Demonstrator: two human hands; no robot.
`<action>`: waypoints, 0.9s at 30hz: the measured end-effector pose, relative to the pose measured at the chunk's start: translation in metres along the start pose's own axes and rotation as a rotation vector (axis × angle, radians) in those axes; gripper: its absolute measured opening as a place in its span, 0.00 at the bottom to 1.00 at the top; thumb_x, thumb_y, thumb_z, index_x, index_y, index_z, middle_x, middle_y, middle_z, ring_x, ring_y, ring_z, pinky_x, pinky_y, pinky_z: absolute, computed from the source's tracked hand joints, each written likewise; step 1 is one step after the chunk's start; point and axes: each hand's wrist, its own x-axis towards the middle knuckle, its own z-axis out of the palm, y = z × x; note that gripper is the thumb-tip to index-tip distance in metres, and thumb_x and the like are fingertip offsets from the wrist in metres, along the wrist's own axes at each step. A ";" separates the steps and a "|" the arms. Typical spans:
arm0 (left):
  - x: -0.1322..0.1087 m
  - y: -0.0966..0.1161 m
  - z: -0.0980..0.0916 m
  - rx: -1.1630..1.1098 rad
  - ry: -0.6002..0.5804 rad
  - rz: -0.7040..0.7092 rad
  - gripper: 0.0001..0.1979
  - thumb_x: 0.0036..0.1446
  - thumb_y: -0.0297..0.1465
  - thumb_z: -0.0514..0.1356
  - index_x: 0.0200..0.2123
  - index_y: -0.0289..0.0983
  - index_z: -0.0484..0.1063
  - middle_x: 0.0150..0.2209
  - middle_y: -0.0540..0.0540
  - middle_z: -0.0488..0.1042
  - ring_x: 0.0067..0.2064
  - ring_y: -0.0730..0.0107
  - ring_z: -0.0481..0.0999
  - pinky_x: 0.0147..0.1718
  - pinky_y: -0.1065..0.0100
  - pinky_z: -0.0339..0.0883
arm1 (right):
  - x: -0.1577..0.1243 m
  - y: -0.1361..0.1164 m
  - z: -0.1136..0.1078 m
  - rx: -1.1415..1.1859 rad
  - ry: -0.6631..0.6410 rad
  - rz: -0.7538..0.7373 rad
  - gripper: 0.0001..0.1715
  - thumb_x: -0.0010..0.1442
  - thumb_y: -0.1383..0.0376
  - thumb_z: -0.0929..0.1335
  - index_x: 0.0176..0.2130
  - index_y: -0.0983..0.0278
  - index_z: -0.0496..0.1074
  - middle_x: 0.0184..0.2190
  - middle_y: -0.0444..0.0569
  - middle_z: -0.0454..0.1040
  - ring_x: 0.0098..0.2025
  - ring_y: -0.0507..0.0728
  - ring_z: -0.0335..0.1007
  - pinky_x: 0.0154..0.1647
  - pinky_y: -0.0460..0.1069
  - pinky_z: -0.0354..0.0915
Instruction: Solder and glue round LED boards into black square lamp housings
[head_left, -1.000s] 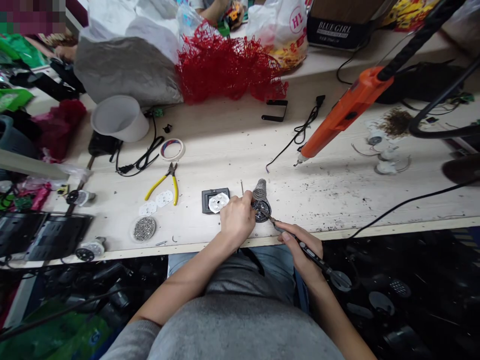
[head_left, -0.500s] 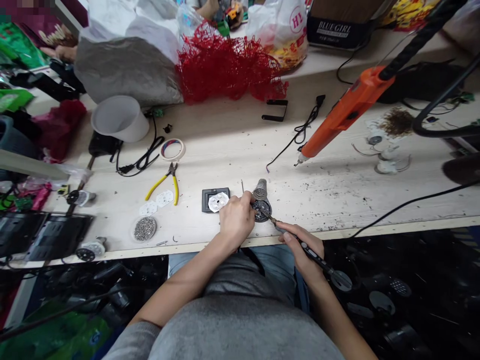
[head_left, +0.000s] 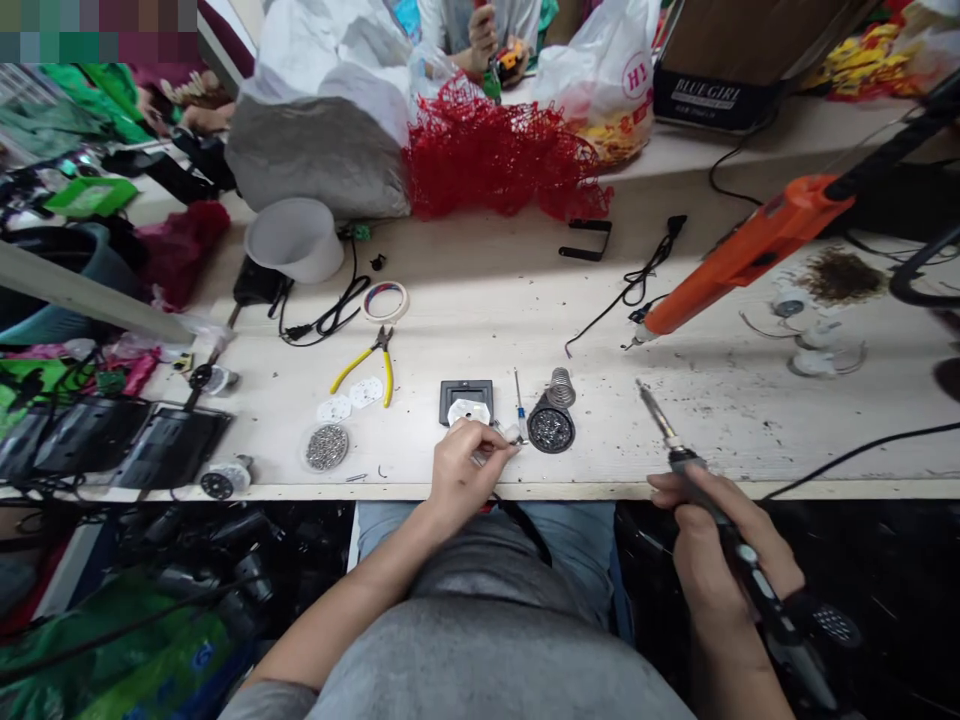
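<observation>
My right hand is wrapped round a soldering iron, its metal tip pointing up and left over the right part of the bench, apart from everything. My left hand is closed in a pinch at the bench's front edge; what its fingertips hold is too small to make out. Just behind that hand, a white disc lies on a dark square housing. To its right are a small blue-collared screwdriver and a soldering iron stand with a coiled spring holder.
Yellow-handled cutters, a tape roll and a dish of small metal parts lie on the left. An orange electric screwdriver hangs at the right. Red netting and bags line the back; a co-worker's hand shows beyond.
The soldering iron has moved right and up, away from the stand's round base. My left hand has drawn back from the stand towards the front edge. The view has shifted.
</observation>
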 end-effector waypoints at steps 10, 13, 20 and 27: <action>-0.015 -0.023 -0.026 -0.545 0.093 -0.230 0.19 0.46 0.40 0.74 0.26 0.36 0.69 0.27 0.49 0.75 0.30 0.71 0.75 0.32 0.70 0.71 | 0.039 -0.014 0.118 -0.111 -0.563 -0.545 0.22 0.70 0.70 0.61 0.60 0.60 0.69 0.45 0.56 0.78 0.44 0.60 0.75 0.43 0.55 0.74; -0.017 -0.029 -0.034 -0.638 0.048 -0.184 0.21 0.46 0.43 0.74 0.26 0.36 0.68 0.26 0.49 0.74 0.29 0.72 0.75 0.31 0.70 0.71 | 0.046 -0.008 0.139 -0.096 -0.616 -0.576 0.21 0.69 0.72 0.62 0.59 0.62 0.68 0.43 0.56 0.76 0.43 0.59 0.73 0.42 0.54 0.73; -0.017 -0.035 -0.040 -0.687 -0.027 -0.105 0.22 0.48 0.44 0.73 0.26 0.37 0.66 0.25 0.50 0.73 0.28 0.73 0.74 0.31 0.69 0.72 | 0.043 -0.008 0.144 -0.174 -0.740 -0.666 0.21 0.67 0.69 0.62 0.59 0.64 0.67 0.42 0.57 0.75 0.44 0.63 0.72 0.45 0.59 0.71; -0.019 -0.033 -0.047 -0.516 -0.168 0.038 0.19 0.55 0.42 0.68 0.25 0.38 0.65 0.24 0.49 0.72 0.28 0.70 0.74 0.31 0.66 0.71 | 0.054 -0.015 0.153 -0.136 -0.852 -0.635 0.18 0.69 0.66 0.64 0.57 0.62 0.66 0.51 0.59 0.75 0.56 0.64 0.70 0.55 0.61 0.68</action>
